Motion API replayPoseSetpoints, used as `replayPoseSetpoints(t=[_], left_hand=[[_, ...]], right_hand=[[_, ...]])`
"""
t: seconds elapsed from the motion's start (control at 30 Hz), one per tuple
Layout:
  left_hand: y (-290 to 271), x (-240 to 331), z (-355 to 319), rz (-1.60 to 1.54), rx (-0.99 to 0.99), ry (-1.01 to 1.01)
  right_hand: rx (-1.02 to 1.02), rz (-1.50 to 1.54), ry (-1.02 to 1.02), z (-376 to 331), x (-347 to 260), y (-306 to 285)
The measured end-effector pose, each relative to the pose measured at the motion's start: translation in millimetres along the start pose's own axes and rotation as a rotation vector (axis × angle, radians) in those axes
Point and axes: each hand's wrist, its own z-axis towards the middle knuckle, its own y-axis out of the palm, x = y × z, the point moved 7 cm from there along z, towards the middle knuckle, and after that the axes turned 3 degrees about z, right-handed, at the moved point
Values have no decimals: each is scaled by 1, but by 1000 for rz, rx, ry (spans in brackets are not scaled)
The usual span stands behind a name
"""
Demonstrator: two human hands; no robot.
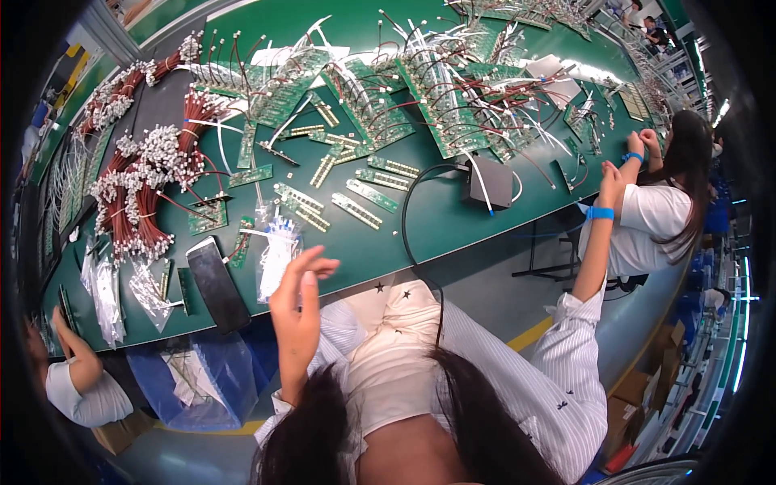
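Note:
My left hand (301,311) is raised at the table's front edge, fingers loosely bent and apart, with nothing in it. It is nearest a clear plastic bag of white connectors (279,257) and a black smartphone (217,283). My right arm stretches out to the right, a blue wrist strap (599,212) around its wrist. Beyond the strap, my right hand (612,186) is up beside the table, close to a co-worker's arm. Its fingers look extended, and no held thing shows. Small green circuit boards (356,210) lie in front of me.
Green boards with wires (440,105) are heaped across the back of the green table (364,250). Bundled red-brown cables (137,210) lie left. A black cable crosses the edge beside a dark box (488,183). Co-workers (647,210) sit right and left; a blue plastic bag (190,384) hangs below.

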Motion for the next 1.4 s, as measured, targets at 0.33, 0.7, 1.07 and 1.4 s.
replayPoseSetpoints(t=[0.33,0.7,1.07,1.4], left_hand=[[226,-28,-104,-718,-1081,-254],[308,-17,-210,-1215,-1579,-1057],[305,-12,-212,-1164,-1498,-1130],[315,-20,-215,-1120,-1319,-1255]], right_hand=[[-69,201,291,-63,-64,16],[49,250,415,-117,-67,33],[238,223,408,-136,-17,-1],[295,50,571,-171,72,-35]])
